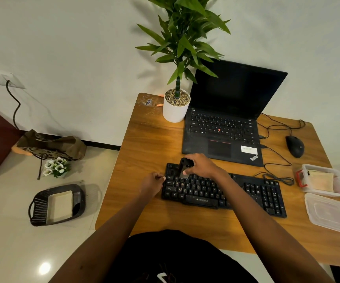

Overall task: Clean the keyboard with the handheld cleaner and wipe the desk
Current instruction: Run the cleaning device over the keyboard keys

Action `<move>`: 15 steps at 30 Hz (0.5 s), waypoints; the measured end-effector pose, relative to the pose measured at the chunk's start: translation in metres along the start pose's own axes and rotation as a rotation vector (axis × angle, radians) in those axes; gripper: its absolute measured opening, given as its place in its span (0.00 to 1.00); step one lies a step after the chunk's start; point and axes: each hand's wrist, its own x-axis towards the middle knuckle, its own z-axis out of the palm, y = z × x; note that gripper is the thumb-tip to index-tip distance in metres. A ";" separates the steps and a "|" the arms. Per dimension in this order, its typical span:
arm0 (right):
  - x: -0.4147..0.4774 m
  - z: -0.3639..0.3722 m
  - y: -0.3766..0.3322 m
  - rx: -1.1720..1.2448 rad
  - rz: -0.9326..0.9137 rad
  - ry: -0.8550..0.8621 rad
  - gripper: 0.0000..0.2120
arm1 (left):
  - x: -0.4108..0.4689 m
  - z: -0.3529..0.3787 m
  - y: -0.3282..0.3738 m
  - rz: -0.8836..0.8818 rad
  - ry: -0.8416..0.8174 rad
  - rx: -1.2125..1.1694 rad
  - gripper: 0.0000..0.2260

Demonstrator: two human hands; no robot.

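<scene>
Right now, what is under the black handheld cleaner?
Under the black handheld cleaner is the left end of the black Zebronics keyboard, its keys speckled with pale crumbs. The right hand grips the cleaner. Keys directly beneath nozzle and hand are covered.

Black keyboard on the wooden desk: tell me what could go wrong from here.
1. The right hand holds the black handheld cleaner on the top-left keys of the black keyboard. A keycap might lift, or the pale specks there get pushed between keys.
2. If the keyboard slides despite the left hand at its edge, the loose black cable behind it could snag.
</scene>
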 end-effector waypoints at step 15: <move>-0.008 -0.010 0.019 -0.006 0.020 0.025 0.11 | 0.002 0.004 -0.003 0.000 0.026 0.012 0.11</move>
